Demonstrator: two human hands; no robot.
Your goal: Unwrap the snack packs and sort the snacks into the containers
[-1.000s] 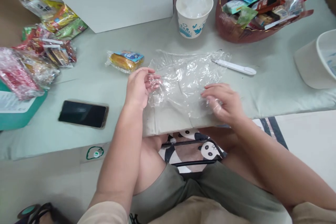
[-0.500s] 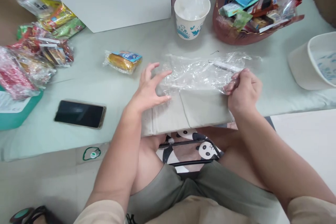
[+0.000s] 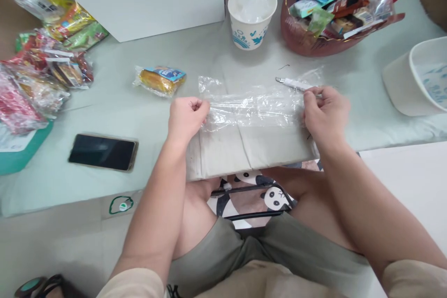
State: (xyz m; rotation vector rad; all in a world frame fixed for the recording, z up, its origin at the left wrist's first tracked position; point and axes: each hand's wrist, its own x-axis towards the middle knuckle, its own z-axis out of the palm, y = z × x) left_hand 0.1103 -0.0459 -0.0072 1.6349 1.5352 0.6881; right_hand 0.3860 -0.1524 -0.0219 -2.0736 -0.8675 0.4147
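Note:
A clear plastic bag [image 3: 251, 107] is stretched sideways over the table, crinkled and shiny. My left hand [image 3: 188, 114] is closed around its left end, thumb pressed against bent fingers. At the opposite end my right hand [image 3: 324, 111] pinches the plastic. A slim white utility knife [image 3: 295, 84] with a metal tip points left from beside my right fingers; whether that hand touches it I cannot tell. To the left of the bag lies a wrapped yellow snack cake [image 3: 161, 80] with a blue label.
Behind the bag stands a paper cup [image 3: 248, 32] stuffed with crumpled plastic. A red basket [image 3: 296, 42] of packaged snacks is at the back right, a white tub [image 3: 401, 84] at the right. A phone [image 3: 103, 151] and several snack packs [image 3: 66, 67] occupy the left, beside a white box [image 3: 146, 0].
My left hand has gone from spread fingers to a grip on the bag's left end. The bag is pulled straighter and flatter. The snack cake and knife stay put.

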